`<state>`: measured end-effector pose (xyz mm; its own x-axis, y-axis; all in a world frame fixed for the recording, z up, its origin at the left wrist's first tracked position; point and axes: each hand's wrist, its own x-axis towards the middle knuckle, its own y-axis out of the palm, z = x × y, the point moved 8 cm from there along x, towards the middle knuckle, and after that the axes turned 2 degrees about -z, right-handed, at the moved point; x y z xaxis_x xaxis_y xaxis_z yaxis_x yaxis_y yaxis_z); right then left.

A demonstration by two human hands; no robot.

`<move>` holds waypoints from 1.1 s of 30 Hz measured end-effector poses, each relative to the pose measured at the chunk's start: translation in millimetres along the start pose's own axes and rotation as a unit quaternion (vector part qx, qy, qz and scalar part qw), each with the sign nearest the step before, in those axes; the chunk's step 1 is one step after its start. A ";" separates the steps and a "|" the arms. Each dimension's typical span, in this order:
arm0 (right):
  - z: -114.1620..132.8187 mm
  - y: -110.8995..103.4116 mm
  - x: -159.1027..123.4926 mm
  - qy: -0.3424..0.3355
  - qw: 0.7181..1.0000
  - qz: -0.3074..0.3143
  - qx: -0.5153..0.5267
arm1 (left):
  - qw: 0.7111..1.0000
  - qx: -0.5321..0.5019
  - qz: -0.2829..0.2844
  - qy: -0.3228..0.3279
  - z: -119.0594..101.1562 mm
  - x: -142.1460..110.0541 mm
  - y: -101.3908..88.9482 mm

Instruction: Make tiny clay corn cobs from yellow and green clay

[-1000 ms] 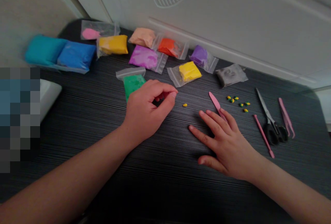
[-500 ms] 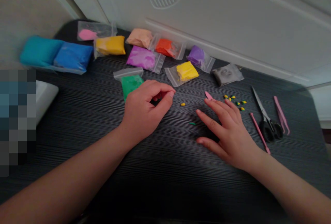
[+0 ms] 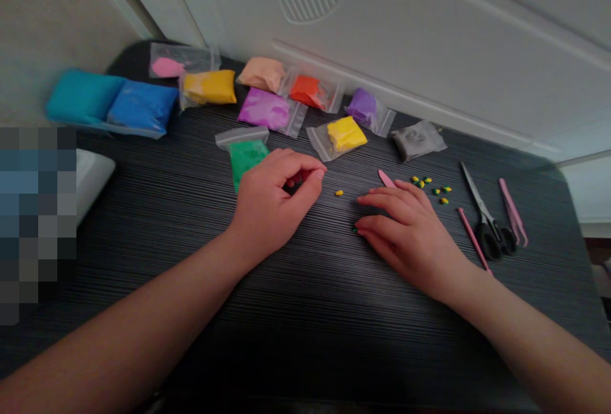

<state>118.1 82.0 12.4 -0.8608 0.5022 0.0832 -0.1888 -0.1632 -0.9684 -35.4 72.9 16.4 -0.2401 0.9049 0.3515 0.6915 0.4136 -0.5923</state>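
Observation:
My left hand is closed, thumb and index fingertip pressed together; whatever they pinch, if anything, is too small to make out. Its knuckles partly cover a bag of green clay. Just right of those fingertips, a small yellow clay piece lies on the dark table. My right hand has its thumb and index finger pinched at the table around a thin green clay strip, of which only an end shows. A pink modelling tool sticks out from beneath the right fingers.
Small yellow-and-green clay pieces lie beyond my right hand. Farther right are a pink stick, scissors and pink tweezers. Bagged clay, including a yellow bag and a blue bag, lines the back.
My right hand's thumb and index finger have come together on the green strip, which lay loose before. My left hand keeps its pinch. The view has shifted slightly.

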 end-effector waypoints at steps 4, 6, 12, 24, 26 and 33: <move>-0.8 -3.3 -3.4 -0.027 0.999 0.013 -0.030 | 1.000 0.002 0.004 -0.002 -0.3 0.2 0.5; -6.2 -8.8 -7.3 -0.006 1.000 0.000 -0.024 | 1.000 0.006 0.005 -0.002 -0.7 0.3 0.8; -39.6 -21.6 -31.2 0.184 0.981 -0.055 -0.042 | 1.000 0.007 0.006 -0.007 -0.4 0.4 0.8; -36.0 -11.5 -30.6 0.230 0.954 0.019 -0.193 | 1.000 0.009 0.012 -0.001 -0.7 0.5 2.3; -36.4 -11.1 -28.5 0.241 0.945 0.018 -0.220 | 1.000 0.004 0.006 0.002 -0.9 0.3 1.3; -41.3 -7.8 -32.4 0.314 0.925 -0.015 -0.213 | 1.000 -0.025 -0.011 0.011 -1.0 -0.5 -0.9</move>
<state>167.0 102.1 7.5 -0.3884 0.9173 0.0879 0.1100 0.1408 -0.9839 -35.3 72.0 17.5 -0.2411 0.8934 0.3792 0.7198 0.4267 -0.5476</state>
